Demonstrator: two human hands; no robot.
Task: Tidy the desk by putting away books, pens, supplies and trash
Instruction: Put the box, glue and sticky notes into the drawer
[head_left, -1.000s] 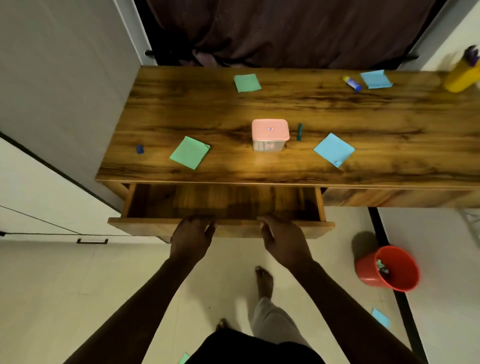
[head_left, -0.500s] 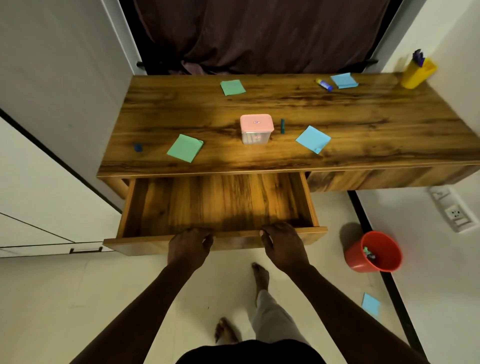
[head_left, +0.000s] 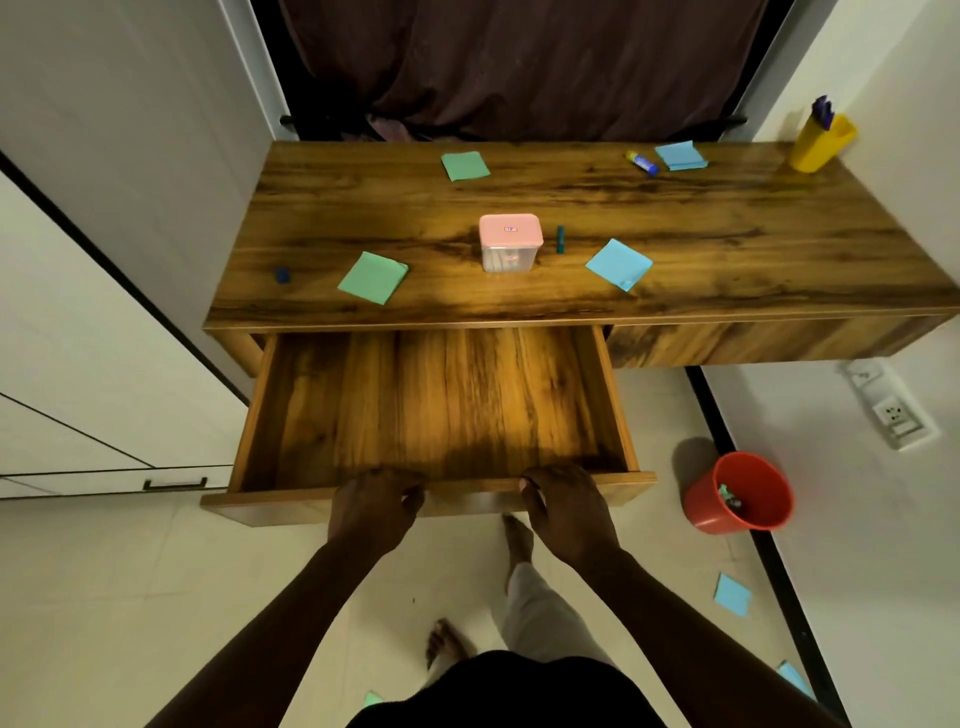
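Drawer (head_left: 260, 506) open at lower centre, nothing stowed yet.
The left hand (head_left: 371, 506) and right hand (head_left: 563, 501) seemingly grasp its front; sticky notes (head_left: 372, 277), glue stick (head_left: 642, 162) and pink-lidded box (head_left: 510, 243) litter the desk (head_left: 727, 234).

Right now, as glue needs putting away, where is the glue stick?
Head view: the glue stick lies at the desk's far edge, right side, just left of a blue paper; the yellow cup stands farther right.
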